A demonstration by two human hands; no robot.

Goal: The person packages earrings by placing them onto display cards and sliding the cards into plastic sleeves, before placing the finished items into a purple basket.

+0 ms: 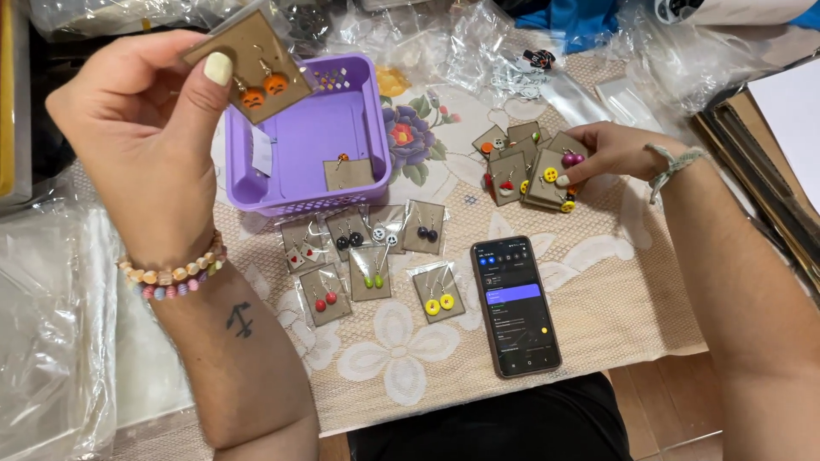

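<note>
Left hand: the left hand (141, 128) is raised at the upper left of the frame, thumb and fingers pinching a brown earring card (248, 64) by its edge.
Card in the air: two orange pumpkin-face earrings (264, 90) dangle from it, and the card is tilted, above the basket's left corner.
Right hand: the right hand (611, 152) sits at the upper right, fingers curled down and pressed onto a loose pile of earring cards (530, 166) on the cloth.
Pile: cards overlap here, showing yellow, red and purple beads.
Basket: a purple plastic basket (299, 137) sits at upper centre with one card (348, 173) lying inside, near its right wall.
Laid-out cards: just below the basket, two rows of bagged cards, among them red earrings (325, 298), green ones (373, 279) and yellow rings (439, 302).
Phone: a smartphone (515, 306) lies screen up, lit, right of the yellow rings.
Surface: a lace tablecloth (410, 358) with a flower pattern, and clear plastic bags (51, 333) heaped at the left edge.
</note>
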